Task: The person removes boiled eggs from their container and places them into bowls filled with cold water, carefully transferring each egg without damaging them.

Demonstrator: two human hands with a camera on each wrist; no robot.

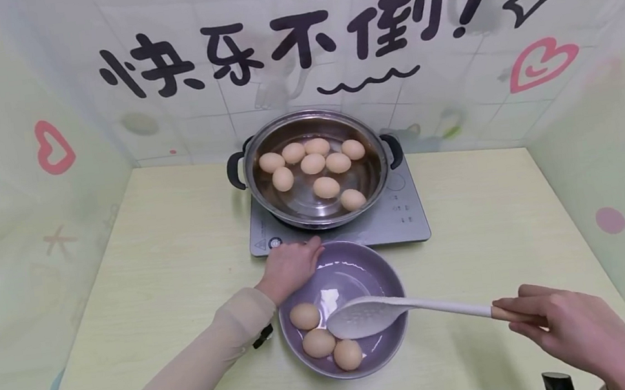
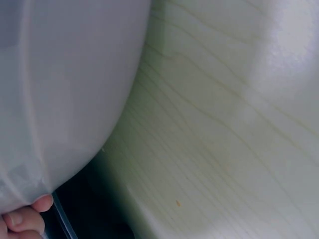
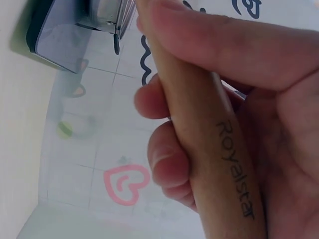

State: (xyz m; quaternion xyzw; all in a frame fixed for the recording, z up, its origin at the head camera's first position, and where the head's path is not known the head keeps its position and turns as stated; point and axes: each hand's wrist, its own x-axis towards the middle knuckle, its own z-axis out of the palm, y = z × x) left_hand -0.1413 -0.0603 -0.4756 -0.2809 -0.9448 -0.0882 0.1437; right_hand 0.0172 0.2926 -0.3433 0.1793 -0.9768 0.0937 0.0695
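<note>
My left hand (image 1: 292, 268) grips the far left rim of a purple bowl (image 1: 382, 267); in the left wrist view its fingertips (image 2: 25, 219) curl at the edge of the bowl (image 2: 79, 89). Three brown eggs (image 1: 319, 343) lie in the near left part of the bowl. My right hand (image 1: 577, 325) holds a white slotted spoon (image 1: 368, 317) by its wooden handle (image 3: 199, 119). The spoon's perforated head is inside the bowl, beside the eggs, with no egg seen on it.
Behind the bowl, a steel pot (image 1: 322, 223) with black side handles stands on a grey induction cooker (image 1: 408, 209). Several brown eggs (image 1: 326, 187) lie in liquid in the pot. A printed wall covering (image 1: 175, 127) encloses the pale wooden table (image 1: 189, 236) at the back and sides.
</note>
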